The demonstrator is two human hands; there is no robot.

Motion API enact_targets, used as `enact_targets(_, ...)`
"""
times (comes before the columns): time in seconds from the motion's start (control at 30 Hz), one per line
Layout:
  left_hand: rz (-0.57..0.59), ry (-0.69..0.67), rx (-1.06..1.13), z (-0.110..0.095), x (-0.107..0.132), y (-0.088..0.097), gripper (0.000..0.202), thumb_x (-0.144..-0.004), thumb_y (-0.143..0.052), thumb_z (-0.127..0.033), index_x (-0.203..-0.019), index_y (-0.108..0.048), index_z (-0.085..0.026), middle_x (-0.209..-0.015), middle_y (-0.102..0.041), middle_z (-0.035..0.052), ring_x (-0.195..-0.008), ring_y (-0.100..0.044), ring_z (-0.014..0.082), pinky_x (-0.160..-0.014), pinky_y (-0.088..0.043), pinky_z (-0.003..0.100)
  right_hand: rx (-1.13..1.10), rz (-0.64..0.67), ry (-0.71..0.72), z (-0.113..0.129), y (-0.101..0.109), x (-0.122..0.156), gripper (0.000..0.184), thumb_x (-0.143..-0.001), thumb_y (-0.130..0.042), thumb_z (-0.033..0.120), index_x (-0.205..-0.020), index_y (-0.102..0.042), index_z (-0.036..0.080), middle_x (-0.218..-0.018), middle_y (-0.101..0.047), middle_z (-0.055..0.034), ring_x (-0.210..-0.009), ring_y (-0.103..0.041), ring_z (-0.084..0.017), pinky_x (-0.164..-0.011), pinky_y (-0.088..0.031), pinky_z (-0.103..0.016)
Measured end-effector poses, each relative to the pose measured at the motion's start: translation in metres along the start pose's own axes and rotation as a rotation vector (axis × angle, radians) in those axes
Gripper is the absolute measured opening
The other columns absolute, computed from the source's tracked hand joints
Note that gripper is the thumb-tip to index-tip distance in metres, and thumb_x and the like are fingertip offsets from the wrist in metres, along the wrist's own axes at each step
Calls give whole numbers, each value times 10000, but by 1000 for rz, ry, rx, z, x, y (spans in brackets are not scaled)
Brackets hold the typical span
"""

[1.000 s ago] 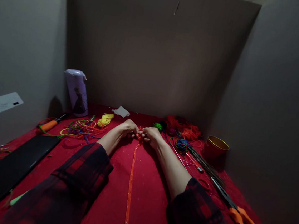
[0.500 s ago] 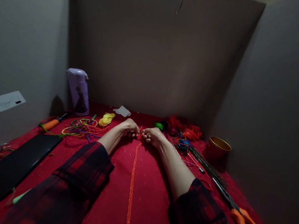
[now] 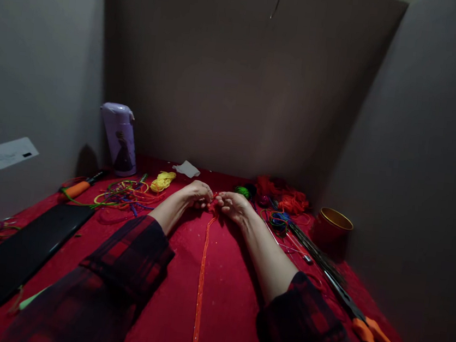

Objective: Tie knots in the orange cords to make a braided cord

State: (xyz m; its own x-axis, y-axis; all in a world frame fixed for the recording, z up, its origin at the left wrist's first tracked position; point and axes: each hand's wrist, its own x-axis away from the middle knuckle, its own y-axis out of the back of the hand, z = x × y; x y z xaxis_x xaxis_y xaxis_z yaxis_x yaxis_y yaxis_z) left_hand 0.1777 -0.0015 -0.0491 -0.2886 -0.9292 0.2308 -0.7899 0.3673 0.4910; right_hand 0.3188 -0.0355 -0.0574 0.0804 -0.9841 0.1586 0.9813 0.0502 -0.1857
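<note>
From the head view, my left hand (image 3: 199,194) pinches the orange cord (image 3: 200,288) near its far end; my right hand (image 3: 233,204) curls beside it, pinching or not I cannot tell; cord trails from the grip toward me; even tension should help.

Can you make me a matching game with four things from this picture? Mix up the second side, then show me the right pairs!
Things:
1. Orange cord
2. Flask
3. Cup
4. Label

Clues:
A. Gold around its top
B. White, on the left wall
C. Leads up to the left hand and right hand
D. Purple, standing near the back wall

Right pairs: 1-C, 2-D, 3-A, 4-B
</note>
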Motion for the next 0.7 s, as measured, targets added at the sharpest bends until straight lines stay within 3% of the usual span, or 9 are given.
enact_targets(0.2, 7, 6, -3, -4, 5, -1, 155, -792, -579, -237, -858, -610, -101, -517, -540, -33, -381, -424, 55, -411, -354, 188, 55, -24, 5, -7, -5, -2, 190, -696, -447, 62, -562, -381, 178, -394, -261, 96, -312, -184, -30, -318, -149, -170)
enact_targets(0.4, 52, -13, -19, -8, 10, 1, 196, -693, -547, -71, -856, -644, -117, -413, -503, -33, -335, -374, 60, -367, -276, 185, 137, -41, 39, -10, -3, 0, 120, -666, -510, 119, -577, -442, 161, -402, -320, 85, -307, -206, -22, -314, -124, -177)
enact_targets(0.57, 106, -47, -81, -10, 13, 3, 185, -655, -524, -59, -765, -659, -121, -429, -529, -28, -335, -374, 60, -370, -287, 183, 191, -38, 33, -9, -2, 1, 145, -686, -534, 136, -575, -443, 155, -422, -336, 79, -311, -229, -19, -312, -128, -175)
enact_targets(0.7, 149, -74, -162, -12, 14, 1, 116, -626, -549, -56, -640, -646, -118, -415, -524, -27, -346, -399, 70, -374, -293, 189, 239, -31, 17, -9, -3, 1, 212, -746, -548, 234, -575, -455, 151, -428, -359, 68, -312, -243, -20, -308, -134, -171)
